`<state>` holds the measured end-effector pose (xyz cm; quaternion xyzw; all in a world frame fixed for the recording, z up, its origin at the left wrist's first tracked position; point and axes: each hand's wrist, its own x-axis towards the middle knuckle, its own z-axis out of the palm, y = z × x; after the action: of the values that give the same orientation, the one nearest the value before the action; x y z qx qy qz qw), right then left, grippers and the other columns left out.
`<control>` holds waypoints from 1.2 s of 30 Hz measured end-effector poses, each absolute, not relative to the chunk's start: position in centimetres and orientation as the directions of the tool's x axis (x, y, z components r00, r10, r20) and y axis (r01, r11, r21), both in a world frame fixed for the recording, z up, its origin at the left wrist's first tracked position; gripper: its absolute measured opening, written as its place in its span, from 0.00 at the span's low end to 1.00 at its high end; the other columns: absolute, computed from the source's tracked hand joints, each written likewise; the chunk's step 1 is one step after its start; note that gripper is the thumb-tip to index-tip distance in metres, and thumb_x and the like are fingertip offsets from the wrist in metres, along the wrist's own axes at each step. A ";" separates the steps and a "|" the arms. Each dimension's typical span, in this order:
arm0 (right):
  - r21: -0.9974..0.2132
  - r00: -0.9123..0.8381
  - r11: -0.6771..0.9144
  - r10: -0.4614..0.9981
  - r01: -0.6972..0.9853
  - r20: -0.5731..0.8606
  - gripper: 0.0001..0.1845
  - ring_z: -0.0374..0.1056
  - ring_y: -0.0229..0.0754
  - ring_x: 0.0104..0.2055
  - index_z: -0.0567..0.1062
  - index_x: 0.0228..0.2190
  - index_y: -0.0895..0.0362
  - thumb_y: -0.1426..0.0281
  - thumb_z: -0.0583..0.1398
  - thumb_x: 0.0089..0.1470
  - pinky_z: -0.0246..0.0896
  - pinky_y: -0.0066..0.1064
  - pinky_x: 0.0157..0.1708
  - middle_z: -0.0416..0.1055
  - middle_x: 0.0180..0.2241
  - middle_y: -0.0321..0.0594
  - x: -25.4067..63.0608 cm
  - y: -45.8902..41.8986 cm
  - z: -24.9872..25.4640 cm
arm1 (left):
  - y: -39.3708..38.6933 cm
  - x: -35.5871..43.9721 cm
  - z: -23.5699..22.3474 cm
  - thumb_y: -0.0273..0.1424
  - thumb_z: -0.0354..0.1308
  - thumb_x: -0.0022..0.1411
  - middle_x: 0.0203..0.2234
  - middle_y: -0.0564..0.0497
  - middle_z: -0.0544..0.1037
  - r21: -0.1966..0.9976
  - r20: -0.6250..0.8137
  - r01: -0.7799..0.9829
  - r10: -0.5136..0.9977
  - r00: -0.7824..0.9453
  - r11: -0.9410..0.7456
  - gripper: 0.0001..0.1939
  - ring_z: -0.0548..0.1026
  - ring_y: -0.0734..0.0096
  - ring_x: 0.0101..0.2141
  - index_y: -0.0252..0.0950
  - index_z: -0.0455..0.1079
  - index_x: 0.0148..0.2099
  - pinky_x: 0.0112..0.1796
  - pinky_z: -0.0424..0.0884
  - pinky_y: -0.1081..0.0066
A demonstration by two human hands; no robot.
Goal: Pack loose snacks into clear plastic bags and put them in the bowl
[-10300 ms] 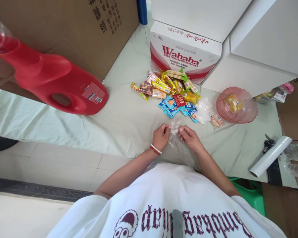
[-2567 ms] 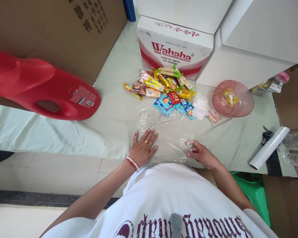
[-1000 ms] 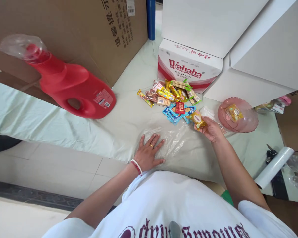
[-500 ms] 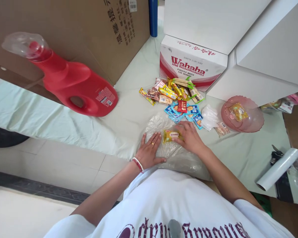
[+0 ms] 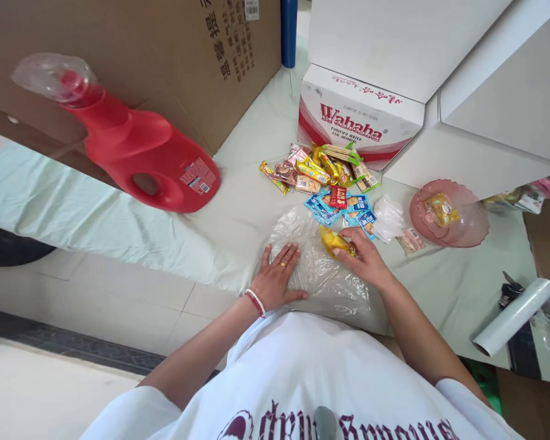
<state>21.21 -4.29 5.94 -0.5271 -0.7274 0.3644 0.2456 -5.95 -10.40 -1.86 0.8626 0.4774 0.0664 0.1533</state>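
Observation:
My right hand (image 5: 364, 260) grips a yellow-wrapped snack packet (image 5: 332, 241), tilted and held over a sheet of clear plastic film (image 5: 325, 281). My left hand (image 5: 277, 278), with a ring and a beaded bracelet, lies flat on the film's left side, fingers spread. Just beyond the film are several blue snack packets (image 5: 323, 208) with a small red packet (image 5: 338, 197) on them. Behind these is a heap of yellow, brown and green-ended wrapped snacks (image 5: 312, 171). To their right lies crumpled white plastic (image 5: 387, 217), near a small pinkish packet (image 5: 411, 241).
A pink glass bowl (image 5: 474, 226) at the right holds a yellow packet. A white Wahaha carton (image 5: 362, 125) stands behind the snacks. A large red jug (image 5: 151, 156) lies at the left by a brown carton (image 5: 165, 55). A film roll (image 5: 516, 315) rests at the right edge.
My right hand has lifted the yellow snack packet off the film, tipping it and shifting it slightly right. My left hand stays flat in place.

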 end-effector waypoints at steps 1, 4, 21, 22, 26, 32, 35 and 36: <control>-0.851 -0.364 0.081 0.922 0.519 -0.134 0.23 0.73 0.49 0.46 0.74 0.50 0.54 0.52 0.59 0.61 0.71 0.41 0.45 0.75 0.46 0.46 20.9 -4.2 6.4 | -10.4 -6.0 -1.9 0.65 0.52 0.58 0.72 0.34 0.52 0.328 -0.034 0.802 0.842 0.538 -0.499 0.59 0.52 0.43 0.71 0.30 0.42 0.76 0.68 0.30 0.39; -0.829 -0.469 -0.262 0.722 0.495 -0.508 0.29 0.76 0.47 0.38 0.76 0.49 0.53 0.45 0.50 0.65 0.72 0.36 0.34 0.78 0.40 0.43 19.4 -3.5 7.4 | -10.4 -6.0 -1.9 0.65 0.52 0.58 0.72 0.33 0.51 0.321 -0.038 0.805 0.843 0.537 -0.498 0.59 0.51 0.44 0.71 0.29 0.42 0.76 0.68 0.29 0.39; -0.334 -0.527 0.438 0.812 0.835 -0.251 0.28 0.73 0.47 0.50 0.65 0.64 0.49 0.68 0.58 0.64 0.68 0.33 0.44 0.69 0.57 0.45 18.1 -5.0 6.0 | -10.3 -5.9 -1.5 0.63 0.53 0.59 0.72 0.33 0.52 0.284 -0.022 0.806 0.837 0.547 -0.519 0.56 0.53 0.42 0.70 0.31 0.45 0.75 0.68 0.34 0.37; -0.331 -0.505 0.420 0.831 0.845 -0.234 0.28 0.73 0.47 0.50 0.64 0.64 0.49 0.67 0.58 0.64 0.67 0.33 0.43 0.69 0.57 0.45 18.0 -4.9 6.2 | -10.3 -5.9 -1.5 0.63 0.54 0.59 0.72 0.33 0.53 0.289 -0.017 0.803 0.836 0.548 -0.521 0.56 0.53 0.41 0.70 0.30 0.44 0.76 0.68 0.35 0.37; -0.292 -0.484 0.410 0.836 0.864 -0.259 0.26 0.74 0.48 0.46 0.66 0.62 0.49 0.66 0.59 0.63 0.67 0.33 0.40 0.71 0.54 0.45 17.1 -4.8 5.9 | -10.5 -6.3 -1.6 0.61 0.53 0.61 0.71 0.31 0.54 0.296 0.033 0.805 0.848 0.530 -0.514 0.55 0.54 0.41 0.70 0.28 0.43 0.76 0.68 0.36 0.38; -0.404 -0.517 0.391 0.812 0.827 -0.273 0.32 0.73 0.48 0.50 0.64 0.64 0.50 0.55 0.60 0.63 0.67 0.34 0.45 0.67 0.59 0.47 18.1 -3.8 5.0 | -11.6 -7.7 -1.3 0.42 0.46 0.73 0.70 0.39 0.59 0.268 0.057 0.866 0.904 0.424 -0.423 0.33 0.57 0.49 0.70 0.38 0.49 0.75 0.67 0.31 0.36; -0.375 -0.288 0.205 0.941 0.904 -0.178 0.30 0.73 0.52 0.52 0.67 0.62 0.55 0.51 0.50 0.68 0.66 0.38 0.48 0.70 0.57 0.52 19.1 -0.3 6.0 | -11.8 -8.0 -1.3 0.45 0.48 0.71 0.70 0.38 0.57 0.275 0.024 0.879 0.917 0.398 -0.388 0.35 0.57 0.46 0.69 0.37 0.50 0.74 0.67 0.31 0.35; -0.340 -0.159 0.101 0.976 0.935 -0.148 0.30 0.72 0.54 0.52 0.67 0.61 0.57 0.52 0.47 0.69 0.66 0.40 0.48 0.71 0.55 0.55 19.2 1.3 6.2 | -11.8 -8.0 -1.2 0.46 0.48 0.71 0.71 0.38 0.57 0.278 0.015 0.880 0.918 0.397 -0.385 0.36 0.57 0.46 0.69 0.37 0.51 0.74 0.67 0.32 0.34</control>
<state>19.19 1.29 6.17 -0.6459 -0.7397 0.1798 0.0571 -8.02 -11.79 -1.23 0.8281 0.5427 0.0831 0.1133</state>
